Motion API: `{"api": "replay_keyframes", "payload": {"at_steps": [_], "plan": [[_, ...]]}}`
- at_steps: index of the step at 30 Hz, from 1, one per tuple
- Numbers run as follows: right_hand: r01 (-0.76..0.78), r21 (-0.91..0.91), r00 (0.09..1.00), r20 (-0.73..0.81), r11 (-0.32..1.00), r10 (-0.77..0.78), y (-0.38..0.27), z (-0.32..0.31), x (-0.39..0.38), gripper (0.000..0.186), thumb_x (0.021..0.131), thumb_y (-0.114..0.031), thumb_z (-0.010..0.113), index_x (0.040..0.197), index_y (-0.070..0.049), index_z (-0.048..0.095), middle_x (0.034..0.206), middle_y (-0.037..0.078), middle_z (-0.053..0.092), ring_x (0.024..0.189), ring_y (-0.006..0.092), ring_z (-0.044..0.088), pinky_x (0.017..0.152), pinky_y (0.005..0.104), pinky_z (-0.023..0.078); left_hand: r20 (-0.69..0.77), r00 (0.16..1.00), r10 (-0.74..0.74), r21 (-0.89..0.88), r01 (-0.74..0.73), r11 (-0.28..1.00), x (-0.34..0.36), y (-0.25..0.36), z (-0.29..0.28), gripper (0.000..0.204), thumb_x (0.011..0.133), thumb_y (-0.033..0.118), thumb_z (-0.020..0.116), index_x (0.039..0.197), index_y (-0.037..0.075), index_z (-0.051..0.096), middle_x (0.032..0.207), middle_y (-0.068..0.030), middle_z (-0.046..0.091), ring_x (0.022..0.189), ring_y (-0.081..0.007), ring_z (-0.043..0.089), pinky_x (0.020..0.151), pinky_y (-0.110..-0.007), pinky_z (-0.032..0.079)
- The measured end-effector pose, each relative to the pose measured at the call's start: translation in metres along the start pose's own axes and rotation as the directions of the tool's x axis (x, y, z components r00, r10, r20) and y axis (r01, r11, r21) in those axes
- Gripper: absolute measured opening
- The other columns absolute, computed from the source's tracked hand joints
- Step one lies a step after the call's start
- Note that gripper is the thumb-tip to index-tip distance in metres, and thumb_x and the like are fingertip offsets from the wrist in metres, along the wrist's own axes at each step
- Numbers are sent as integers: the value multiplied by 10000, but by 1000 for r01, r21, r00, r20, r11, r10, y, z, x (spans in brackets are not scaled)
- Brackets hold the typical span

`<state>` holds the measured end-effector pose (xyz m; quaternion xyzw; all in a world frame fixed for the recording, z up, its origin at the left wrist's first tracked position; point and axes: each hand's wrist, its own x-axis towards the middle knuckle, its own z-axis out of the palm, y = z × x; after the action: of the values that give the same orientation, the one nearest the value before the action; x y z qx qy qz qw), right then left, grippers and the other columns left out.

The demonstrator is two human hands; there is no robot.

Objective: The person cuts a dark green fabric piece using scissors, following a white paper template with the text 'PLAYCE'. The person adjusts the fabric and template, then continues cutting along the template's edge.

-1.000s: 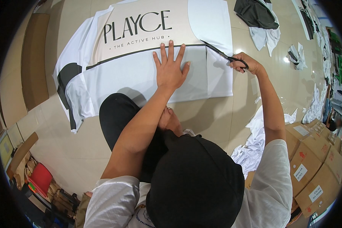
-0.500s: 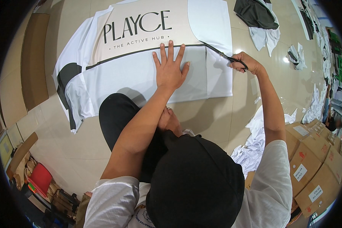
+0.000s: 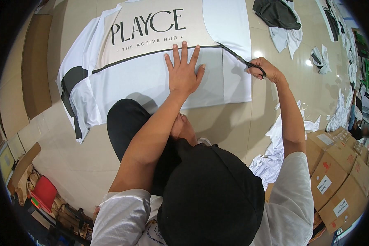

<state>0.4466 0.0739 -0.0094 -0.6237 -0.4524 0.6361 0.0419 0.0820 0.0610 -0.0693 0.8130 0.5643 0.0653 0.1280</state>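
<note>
A printed fabric panel (image 3: 151, 80), white and cream with dark lettering and a black stripe, lies spread on the tiled floor in front of me. My left hand (image 3: 184, 73) rests flat on it, fingers spread, just below the stripe. In my right hand (image 3: 264, 70) are black-handled scissors (image 3: 238, 56), held at the panel's right side. Their dark blades point up and left, with the tips at the cream print's lower right corner. Whether the blades are parted is hard to make out.
Dark and white fabric pieces (image 3: 276, 16) lie at the far right, with a small scrap (image 3: 321, 59) below them. White offcuts (image 3: 270, 164) are heaped beside my right arm. Cardboard boxes (image 3: 330, 174) stand at the lower right. A flat cardboard sheet (image 3: 37, 65) lies at left.
Almost nothing differs. The scissors and my right hand have shifted very slightly left and up; my left hand stays flat on the fabric.
</note>
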Motion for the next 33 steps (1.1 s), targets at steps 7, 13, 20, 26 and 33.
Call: {"api": "replay_keyframes", "payload": {"at_steps": [7,13,20,26,33], "plan": [[-11,25,1000,-14,1000,12,6,2,0,276,919,-241,846,767,-71,691,617,-40,562,499,53,474,490,249,364,23,1000,-4,12,4,1000,1,1,-1,730,1139,569,471,1789,299,278,1853,-172,189,1708,-474,84,1335,-730,74],[-24,37,999,-29,999,25,3,8,-2,259,917,-244,835,778,-71,700,622,-44,555,506,53,476,494,240,377,29,1000,-6,20,6,1000,1,0,-1,725,1144,574,451,1791,303,268,1858,-168,175,1710,-472,73,1336,-729,67],[-2,88,999,-33,996,5,6,8,3,253,902,-268,798,812,-45,721,663,-25,586,526,54,493,498,239,382,25,1000,-4,15,3,1000,1,1,-1,723,1143,570,459,1789,302,276,1854,-172,186,1709,-474,80,1334,-729,73],[-4,72,999,-32,997,7,-11,15,5,269,931,-270,799,805,-48,714,650,-27,582,522,56,498,508,239,401,20,1000,-6,0,6,1000,1,1,-1,726,1137,563,477,1786,300,288,1850,-174,199,1705,-476,99,1334,-729,78],[6,87,999,-49,996,-1,-11,20,10,270,944,-265,795,798,-55,707,642,-34,579,517,55,506,498,241,400,1,1000,6,3,-6,1000,1,0,0,725,1134,560,488,1781,289,304,1842,-185,214,1696,-486,123,1324,-739,107]]}}
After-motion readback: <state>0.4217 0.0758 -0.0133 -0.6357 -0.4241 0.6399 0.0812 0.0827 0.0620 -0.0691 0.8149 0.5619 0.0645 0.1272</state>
